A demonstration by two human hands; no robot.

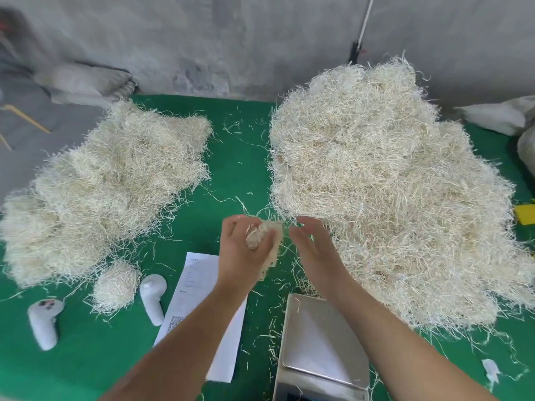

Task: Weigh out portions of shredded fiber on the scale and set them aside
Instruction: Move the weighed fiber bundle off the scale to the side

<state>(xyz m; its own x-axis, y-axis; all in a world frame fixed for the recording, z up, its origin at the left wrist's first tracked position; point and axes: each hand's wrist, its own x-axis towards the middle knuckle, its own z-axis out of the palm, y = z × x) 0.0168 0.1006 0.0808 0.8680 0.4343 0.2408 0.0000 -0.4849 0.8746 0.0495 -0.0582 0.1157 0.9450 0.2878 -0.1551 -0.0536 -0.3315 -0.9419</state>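
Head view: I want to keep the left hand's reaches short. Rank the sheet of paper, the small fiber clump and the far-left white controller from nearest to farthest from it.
From the left hand:
1. Sheet of paper, just below-left.
2. Small fiber clump, further left.
3. Far-left white controller, near the table's left edge.

We see a bright green felt-like table covering [240, 169] speckled with stray pale strands. On it lie two heaps of cream-white shredded fiber: a large mound [390, 192] to the right and a flatter spread [110, 186] to the left, both faintly straw-yellow in their depths. A small cream fiber ball [115, 287] sits near two plain white plastic handheld controllers [43, 322] [153, 298]. A white printed paper sheet [199, 285] carries grey text and a black square code. The brushed silver steel scale platform [321, 337] reflects pale grey. Behind, the mottled grey concrete wall [202, 39] shows darker blotches. A yellow object [525, 214] peeks in at right.
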